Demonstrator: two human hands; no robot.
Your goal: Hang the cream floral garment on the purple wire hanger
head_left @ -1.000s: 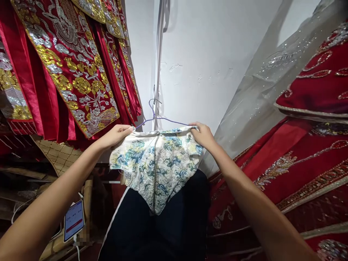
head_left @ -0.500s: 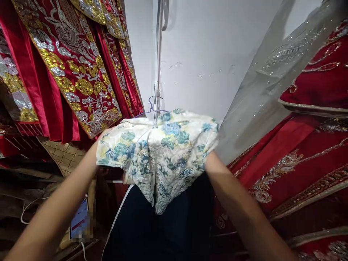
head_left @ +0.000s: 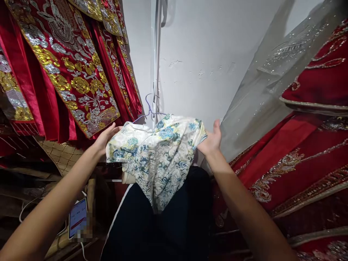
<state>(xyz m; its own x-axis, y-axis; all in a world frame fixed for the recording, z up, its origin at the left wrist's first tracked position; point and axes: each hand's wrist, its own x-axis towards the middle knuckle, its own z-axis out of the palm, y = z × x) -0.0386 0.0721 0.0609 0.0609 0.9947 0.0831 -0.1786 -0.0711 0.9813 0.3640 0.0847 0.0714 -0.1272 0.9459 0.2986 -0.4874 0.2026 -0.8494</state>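
A short-sleeved white shirt (head_left: 165, 156) with blue and green flowers hangs in front of me on a thin purple wire hanger (head_left: 149, 108). Its hem drops to the level of my dark trousers. My left hand (head_left: 107, 137) is at the left sleeve, fingers stretched out and partly behind the cloth. At the opposite sleeve's edge is my right hand (head_left: 211, 140), thumb raised and apart. Its other fingers are partly hidden by the sleeve. Neither hand visibly grips the cloth.
A metal pole (head_left: 156, 65) runs up the white wall (head_left: 201, 47) behind the shirt. Red embroidered garments (head_left: 78, 72) hang at left, with more red garments (head_left: 293, 170) and a sheer sparkling veil (head_left: 252, 94) at right. A phone (head_left: 78, 217) with a cable lies lower left.
Both hands, earlier hidden by the sleeves, now show at the sleeve edges. The right sleeve has moved inward and the shirt hangs narrower.
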